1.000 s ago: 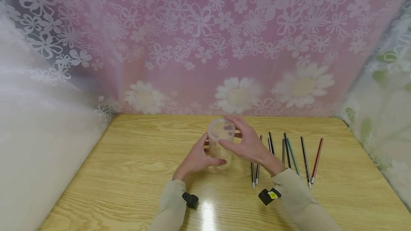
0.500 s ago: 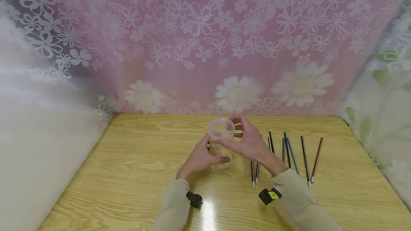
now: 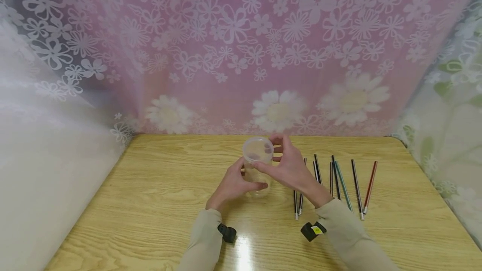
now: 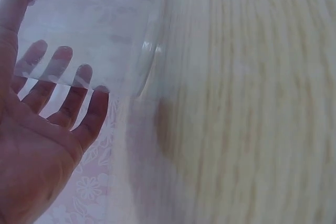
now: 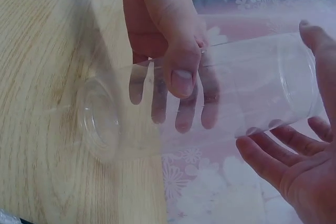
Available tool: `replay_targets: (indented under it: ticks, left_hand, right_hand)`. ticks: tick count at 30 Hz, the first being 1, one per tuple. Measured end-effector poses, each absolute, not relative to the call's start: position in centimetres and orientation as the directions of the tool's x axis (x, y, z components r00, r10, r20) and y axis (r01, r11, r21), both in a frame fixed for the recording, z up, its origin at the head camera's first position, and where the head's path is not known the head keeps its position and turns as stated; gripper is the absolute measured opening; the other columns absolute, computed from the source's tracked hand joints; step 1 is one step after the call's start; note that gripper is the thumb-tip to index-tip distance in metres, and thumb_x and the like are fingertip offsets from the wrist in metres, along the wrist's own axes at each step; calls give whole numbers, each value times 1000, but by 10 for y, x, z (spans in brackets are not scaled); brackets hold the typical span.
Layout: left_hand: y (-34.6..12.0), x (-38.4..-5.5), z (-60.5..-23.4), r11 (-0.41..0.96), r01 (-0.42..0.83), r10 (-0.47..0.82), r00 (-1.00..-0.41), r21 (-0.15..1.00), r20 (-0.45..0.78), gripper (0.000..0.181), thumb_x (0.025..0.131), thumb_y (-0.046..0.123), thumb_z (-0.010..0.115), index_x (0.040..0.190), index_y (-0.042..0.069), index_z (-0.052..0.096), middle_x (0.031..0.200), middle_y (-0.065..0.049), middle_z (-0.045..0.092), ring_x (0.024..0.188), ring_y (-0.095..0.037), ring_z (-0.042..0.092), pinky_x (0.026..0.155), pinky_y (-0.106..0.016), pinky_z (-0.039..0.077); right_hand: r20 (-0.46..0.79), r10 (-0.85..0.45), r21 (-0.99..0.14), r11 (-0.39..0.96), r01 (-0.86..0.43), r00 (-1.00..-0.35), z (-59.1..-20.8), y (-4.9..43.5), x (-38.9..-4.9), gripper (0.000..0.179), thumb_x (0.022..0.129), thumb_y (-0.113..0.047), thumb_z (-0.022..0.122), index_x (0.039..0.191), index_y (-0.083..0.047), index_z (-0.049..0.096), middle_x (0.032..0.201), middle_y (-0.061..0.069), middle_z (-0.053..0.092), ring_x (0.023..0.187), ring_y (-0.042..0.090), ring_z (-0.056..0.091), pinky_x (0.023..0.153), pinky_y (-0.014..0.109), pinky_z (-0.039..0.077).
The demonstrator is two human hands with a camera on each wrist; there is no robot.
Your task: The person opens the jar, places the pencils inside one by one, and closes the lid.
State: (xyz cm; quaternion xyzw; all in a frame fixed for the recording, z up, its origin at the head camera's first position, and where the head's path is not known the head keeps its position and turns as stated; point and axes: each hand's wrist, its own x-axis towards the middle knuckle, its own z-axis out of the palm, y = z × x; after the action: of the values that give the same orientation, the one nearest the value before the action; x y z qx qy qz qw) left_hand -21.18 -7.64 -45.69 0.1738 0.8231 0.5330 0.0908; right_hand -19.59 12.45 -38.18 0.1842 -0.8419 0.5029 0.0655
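Note:
Between both hands is a clear plastic jar, its round rim facing up; whether a lid covers the top I cannot tell. My left hand grips the lower body, thumb at the near side and fingers behind, seen through the plastic in the right wrist view. The right hand holds the jar by its upper end, with thumb and fingers on opposite sides. No contents show through the wall. In the left wrist view the jar's base shows close above the table, though contact is unclear.
To the right lie several dark pencils, a teal pencil and a red pencil, some partly hidden by the right arm. The wood-grain table ends at a pink flowered curtain.
Since a second ago the left hand has shifted slightly right along the jar. The right hand's fingers have slid from the far rim to the right side. The jar has barely moved.

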Motion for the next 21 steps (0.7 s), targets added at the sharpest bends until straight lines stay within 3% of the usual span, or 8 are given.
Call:
replay_targets:
  ticks: [6,12,21]
  left_hand:
    - [-77,-214,-458,366,190,394,-918,911,33,82,78,45,89,145,52,43,150,16,50,133,-18,53,108,-51,47]
    - [-78,-215,-458,354,201,404,-913,913,44,80,78,43,90,144,50,45,147,17,52,131,-16,54,107,-51,47]
    - [-78,-216,-458,352,199,409,-912,915,41,78,78,43,90,142,51,46,148,18,51,134,-16,52,109,-52,46]
  right_hand:
    - [322,-289,-803,421,-421,-902,-383,127,-197,66,89,-27,81,145,-16,48,133,12,59,117,32,64,94,51,58]
    - [318,-278,-784,461,-416,-907,-382,126,-196,81,85,-32,84,153,-18,41,133,15,58,115,33,65,92,49,59]
    - [346,-241,-785,455,-421,-907,-386,123,-199,79,81,-30,89,141,-10,41,128,16,59,109,34,68,90,52,59]
